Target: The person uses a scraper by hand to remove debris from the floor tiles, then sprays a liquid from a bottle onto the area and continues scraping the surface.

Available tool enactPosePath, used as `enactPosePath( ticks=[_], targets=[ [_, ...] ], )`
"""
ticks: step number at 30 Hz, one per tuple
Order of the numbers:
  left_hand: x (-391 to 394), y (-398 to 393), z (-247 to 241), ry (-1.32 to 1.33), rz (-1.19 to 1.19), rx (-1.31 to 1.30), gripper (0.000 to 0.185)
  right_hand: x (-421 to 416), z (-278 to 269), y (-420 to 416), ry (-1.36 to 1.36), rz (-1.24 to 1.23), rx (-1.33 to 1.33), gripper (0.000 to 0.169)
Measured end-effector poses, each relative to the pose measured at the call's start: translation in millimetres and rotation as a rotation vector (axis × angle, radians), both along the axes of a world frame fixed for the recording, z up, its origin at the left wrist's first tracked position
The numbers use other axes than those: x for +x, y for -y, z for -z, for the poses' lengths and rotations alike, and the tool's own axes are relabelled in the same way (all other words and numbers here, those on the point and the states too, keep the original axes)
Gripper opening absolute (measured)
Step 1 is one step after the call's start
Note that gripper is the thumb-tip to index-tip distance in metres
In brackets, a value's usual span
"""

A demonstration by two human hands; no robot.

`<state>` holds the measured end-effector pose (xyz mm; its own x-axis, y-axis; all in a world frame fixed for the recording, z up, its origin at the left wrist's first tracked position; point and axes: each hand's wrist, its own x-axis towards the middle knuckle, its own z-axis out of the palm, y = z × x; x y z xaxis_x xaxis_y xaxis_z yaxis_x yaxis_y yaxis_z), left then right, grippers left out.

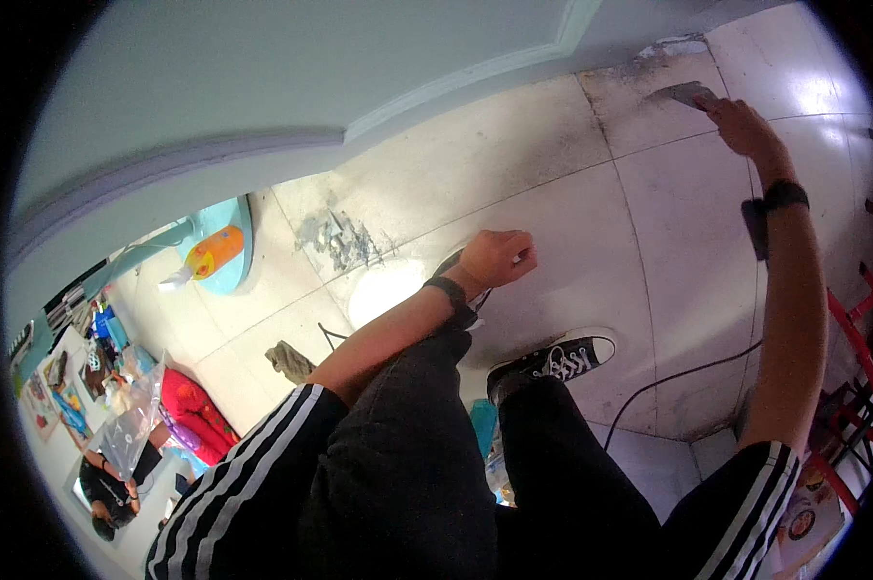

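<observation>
My right hand (pixel 745 129) grips a putty knife or scraper (pixel 687 94), its broad grey blade flat or nearly flat on the tiled floor (pixel 545 196). Around that blade, a dark stain (pixel 614 90) runs along the foot of the wall. My left hand (pixel 496 259) is curled into a loose fist with nothing visible in it, the forearm resting by my left knee. Beyond that wrist lies a patch of grey flakes and smears (pixel 342 235) on the tiles. The palm side of the left hand is hidden.
A pale green wall (pixel 262 65) rises on the far side. An orange spray bottle (pixel 219 252) lies on a light-blue surface (pixel 241 272). A dark cable (pixel 668 378) crosses the floor near red metal bars (pixel 861 362). At left are a brown rag (pixel 289 362), red fabric (pixel 193 413) and another person (pixel 110 493).
</observation>
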<state>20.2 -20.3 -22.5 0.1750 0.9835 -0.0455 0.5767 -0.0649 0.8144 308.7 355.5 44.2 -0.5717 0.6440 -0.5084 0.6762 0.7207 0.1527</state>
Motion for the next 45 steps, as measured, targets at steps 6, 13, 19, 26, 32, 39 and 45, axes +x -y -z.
enactPosePath(
  ticks=[6,13,19,26,32,39,45],
  targets=[
    [0,-2,-3,-0.047,0.027,0.017,0.014,-22,19,52,-0.164,0.307,-0.051,0.052],
    [4,-5,-3,-0.008,0.018,0.031,0.015,-29,34,17,-0.115,0.236,0.057,0.053],
    [2,-2,0,-0.01,0.0,0.021,0.015,-47,34,37,-0.179,0.304,-0.036,0.051],
    [4,-6,-4,-0.011,0.005,0.045,0.014,-33,80,34,-0.249,0.196,0.003,0.049],
    [3,-1,-1,-0.075,-0.007,0.026,0.014,-34,94,5,-0.289,0.163,0.02,0.051],
    [-1,-3,-4,-0.038,0.022,0.016,0.012,-49,30,89,-0.221,0.366,-0.104,0.056],
    [3,-7,-2,-0.021,0.034,0.025,0.012,-50,47,35,-0.181,0.356,-0.079,0.047]
  ],
)
